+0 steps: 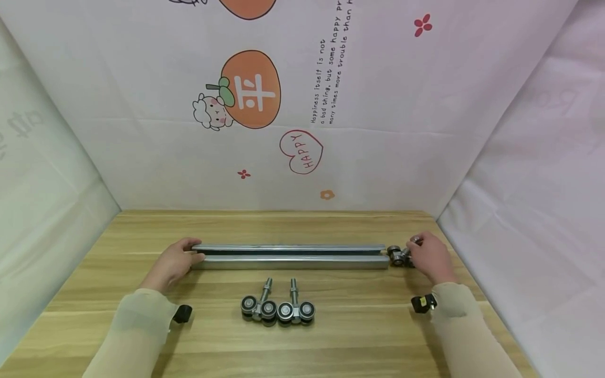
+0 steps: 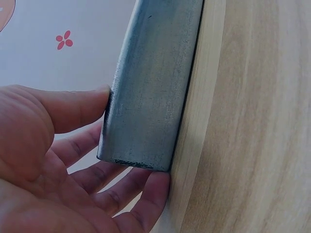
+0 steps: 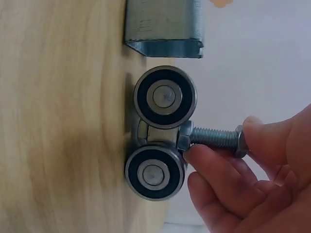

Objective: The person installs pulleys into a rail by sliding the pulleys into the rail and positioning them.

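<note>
A steel channel rail [image 1: 293, 263] lies across the table with its slot facing up. My left hand [image 1: 174, 263] grips its left end; in the left wrist view the thumb touches the upper edge and the fingers bend around the end. At the opposite end, my right hand [image 1: 431, 258] holds a four-wheeled roller trolley [image 3: 164, 99] by its threaded bolt [image 3: 214, 138], between thumb and fingers. The trolley's wheels stand close to the table surface, just outside the open rail end [image 3: 165, 29]. In the right wrist view a small gap separates wheel and rail.
Two more roller trolleys, a left one [image 1: 258, 308] and a right one [image 1: 295, 312], lie side by side in front of the rail, bolts pointing away from me. White printed cloth [image 1: 378, 157] walls the wooden table [image 1: 283, 352] at the back and both sides.
</note>
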`<action>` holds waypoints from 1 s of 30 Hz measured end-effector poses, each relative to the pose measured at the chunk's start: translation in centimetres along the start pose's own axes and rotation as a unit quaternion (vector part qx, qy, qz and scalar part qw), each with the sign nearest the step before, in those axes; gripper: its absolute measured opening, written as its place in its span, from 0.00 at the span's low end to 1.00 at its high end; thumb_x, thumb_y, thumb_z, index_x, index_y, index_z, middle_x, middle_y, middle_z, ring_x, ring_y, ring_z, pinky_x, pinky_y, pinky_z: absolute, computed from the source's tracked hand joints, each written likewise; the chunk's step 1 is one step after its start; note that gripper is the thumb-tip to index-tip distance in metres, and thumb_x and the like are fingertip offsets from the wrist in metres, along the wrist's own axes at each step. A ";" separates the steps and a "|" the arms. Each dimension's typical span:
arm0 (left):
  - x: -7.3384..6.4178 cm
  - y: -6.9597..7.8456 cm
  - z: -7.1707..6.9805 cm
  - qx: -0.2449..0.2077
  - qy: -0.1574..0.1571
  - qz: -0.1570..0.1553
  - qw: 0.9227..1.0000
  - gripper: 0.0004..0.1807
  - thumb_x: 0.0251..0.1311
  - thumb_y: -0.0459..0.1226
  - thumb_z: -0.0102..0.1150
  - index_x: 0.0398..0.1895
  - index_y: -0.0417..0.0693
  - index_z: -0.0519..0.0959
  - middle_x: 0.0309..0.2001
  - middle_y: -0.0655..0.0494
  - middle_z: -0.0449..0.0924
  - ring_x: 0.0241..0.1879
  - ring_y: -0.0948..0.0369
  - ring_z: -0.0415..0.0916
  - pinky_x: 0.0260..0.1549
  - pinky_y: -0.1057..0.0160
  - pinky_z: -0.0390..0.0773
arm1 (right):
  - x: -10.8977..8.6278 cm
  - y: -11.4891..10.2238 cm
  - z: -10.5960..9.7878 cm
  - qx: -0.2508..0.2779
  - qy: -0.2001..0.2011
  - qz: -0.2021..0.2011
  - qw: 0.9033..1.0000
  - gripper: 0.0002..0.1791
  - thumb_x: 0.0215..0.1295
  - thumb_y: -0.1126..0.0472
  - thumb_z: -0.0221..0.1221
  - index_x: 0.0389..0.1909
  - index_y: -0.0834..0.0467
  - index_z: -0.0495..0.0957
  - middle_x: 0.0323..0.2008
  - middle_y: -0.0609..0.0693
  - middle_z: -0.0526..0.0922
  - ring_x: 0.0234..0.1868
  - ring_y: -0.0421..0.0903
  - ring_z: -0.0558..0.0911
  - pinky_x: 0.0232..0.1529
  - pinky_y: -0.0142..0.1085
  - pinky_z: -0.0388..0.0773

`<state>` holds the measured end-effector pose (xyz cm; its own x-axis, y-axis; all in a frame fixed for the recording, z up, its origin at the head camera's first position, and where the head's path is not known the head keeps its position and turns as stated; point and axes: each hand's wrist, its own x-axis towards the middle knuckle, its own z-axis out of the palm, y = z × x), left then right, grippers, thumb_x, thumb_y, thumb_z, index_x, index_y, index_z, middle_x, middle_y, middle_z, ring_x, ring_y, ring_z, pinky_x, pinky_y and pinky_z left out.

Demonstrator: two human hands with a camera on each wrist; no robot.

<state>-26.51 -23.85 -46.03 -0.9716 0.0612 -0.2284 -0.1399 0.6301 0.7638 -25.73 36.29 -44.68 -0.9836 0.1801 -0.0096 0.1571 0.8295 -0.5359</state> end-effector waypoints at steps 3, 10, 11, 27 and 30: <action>0.0 0.1 0.0 0.002 0.002 0.000 1.000 0.33 0.71 0.43 0.58 0.73 0.38 0.62 0.71 0.29 0.55 0.66 0.34 0.58 0.59 0.36 0.64 | 0.0 -0.3 0.1 0.000 -0.005 -0.003 1.000 0.20 0.76 0.54 0.51 0.56 0.67 0.71 0.50 0.66 0.78 0.43 0.60 0.78 0.35 0.49 0.75; 0.0 0.2 -0.1 0.006 0.005 0.000 1.000 0.33 0.70 0.43 0.58 0.73 0.38 0.62 0.71 0.29 0.55 0.66 0.33 0.57 0.59 0.35 0.62 | 0.0 -0.9 0.3 0.004 -0.011 -0.017 1.000 0.19 0.76 0.55 0.52 0.55 0.67 0.72 0.50 0.67 0.78 0.42 0.58 0.79 0.34 0.47 0.75; 0.0 0.2 -0.1 0.005 0.004 -0.001 1.000 0.33 0.70 0.43 0.58 0.73 0.39 0.62 0.71 0.29 0.55 0.67 0.33 0.57 0.60 0.35 0.62 | 0.0 -0.9 0.3 0.009 -0.011 -0.019 1.000 0.19 0.76 0.55 0.52 0.55 0.67 0.72 0.50 0.66 0.78 0.42 0.58 0.78 0.34 0.47 0.75; 0.2 -0.2 0.1 0.006 0.001 0.000 1.000 0.33 0.71 0.43 0.57 0.74 0.39 0.61 0.72 0.29 0.54 0.68 0.33 0.55 0.61 0.35 0.61 | 0.2 -0.8 0.6 0.047 -0.017 -0.030 0.998 0.18 0.76 0.56 0.53 0.54 0.66 0.74 0.46 0.63 0.80 0.41 0.56 0.81 0.36 0.47 0.77; 0.1 -0.2 0.1 0.004 0.002 0.002 1.000 0.33 0.71 0.43 0.58 0.73 0.39 0.62 0.72 0.29 0.54 0.68 0.34 0.55 0.60 0.36 0.63 | 0.2 -0.8 0.7 0.049 -0.019 -0.034 0.998 0.18 0.76 0.56 0.53 0.54 0.66 0.74 0.47 0.63 0.80 0.41 0.55 0.81 0.36 0.47 0.77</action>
<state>-26.60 -23.92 -46.28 -0.9728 0.0616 -0.2232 -0.1340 0.6365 0.7595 -26.13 35.30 -44.81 -0.9946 0.1037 -0.0010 0.0822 0.7829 -0.6167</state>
